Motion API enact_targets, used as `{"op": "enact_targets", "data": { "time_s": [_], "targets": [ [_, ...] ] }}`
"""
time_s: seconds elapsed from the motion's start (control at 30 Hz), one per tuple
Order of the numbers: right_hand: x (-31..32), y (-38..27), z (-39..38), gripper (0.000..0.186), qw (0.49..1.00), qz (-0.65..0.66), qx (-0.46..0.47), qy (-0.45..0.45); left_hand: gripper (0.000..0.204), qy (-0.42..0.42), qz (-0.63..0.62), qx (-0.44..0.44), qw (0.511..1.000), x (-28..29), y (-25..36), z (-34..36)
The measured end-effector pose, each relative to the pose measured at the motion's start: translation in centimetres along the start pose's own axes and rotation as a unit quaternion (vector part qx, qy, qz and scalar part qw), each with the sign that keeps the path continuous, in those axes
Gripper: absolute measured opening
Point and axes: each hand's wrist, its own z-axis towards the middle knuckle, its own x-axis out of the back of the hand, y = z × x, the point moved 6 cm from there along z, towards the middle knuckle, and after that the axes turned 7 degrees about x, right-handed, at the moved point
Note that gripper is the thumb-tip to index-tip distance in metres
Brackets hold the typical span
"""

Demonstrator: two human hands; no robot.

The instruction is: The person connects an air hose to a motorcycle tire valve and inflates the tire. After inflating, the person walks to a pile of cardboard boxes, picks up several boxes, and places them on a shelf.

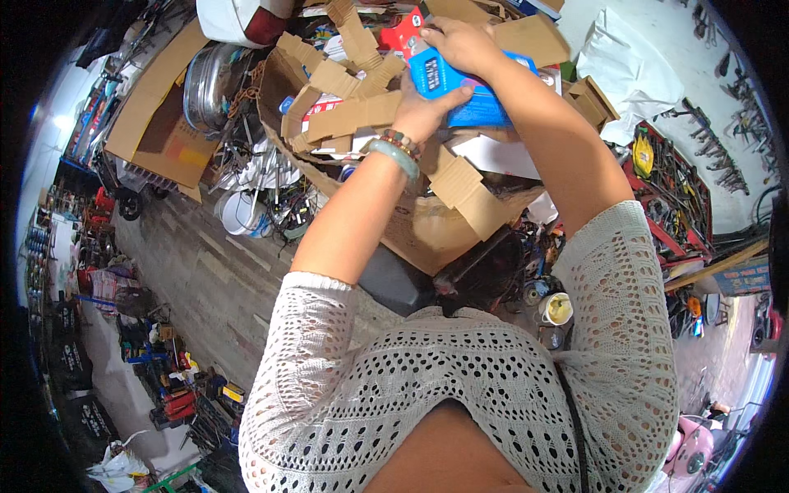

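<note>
Above the large open cardboard box, I hold a small blue carton (488, 100) with a printed front. My left hand (423, 107) grips its left side, the thumb lying across the front and the fingers mostly hidden. At the upper edge of the carton is my right hand (462, 43), its fingers bent over that edge. A red and white package (403, 34) shows just left of the right fingertips; whether they touch it I cannot tell. Flattened cardboard pieces (362, 115) lie in the large cardboard box (316, 174) beneath my hands.
A white bucket (240, 213) stands on the wooden-look floor at left, near a shiny round metal basin (215, 85) and another cardboard box (152, 135). To the right are a red tray of tools (674, 197) and a small tub (556, 309). Crowded goods line the left wall.
</note>
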Motion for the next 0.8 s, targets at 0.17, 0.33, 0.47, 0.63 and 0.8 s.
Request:
{"op": "enact_targets", "data": {
  "time_s": [0.17,0.33,0.47,0.63,0.8],
  "targets": [
    [2.7,3.4,-5.1,0.05,0.968,0.119,0.023,0.221,0.059,0.083,-0.116,0.108,0.984,3.6,-3.9,0.5],
    [0.0,4.8,-16.8,0.049,0.831,0.444,-0.258,0.214,0.041,-0.01,-0.214,0.119,0.969,3.4,-4.5,0.1],
    [-2.7,3.5,-19.8,0.064,0.663,0.631,-0.393,0.091,0.045,0.008,-0.262,0.195,0.945,2.9,-2.0,0.6],
    [-3.5,2.6,-16.9,0.083,0.546,0.751,-0.364,0.071,0.035,-0.049,-0.246,0.129,0.959,0.5,-1.0,0.4],
    [1.1,0.5,-16.2,0.056,0.455,0.849,-0.207,0.171,0.051,-0.112,-0.2,0.058,0.972,-2.2,-2.9,-5.9]
  ]
}}
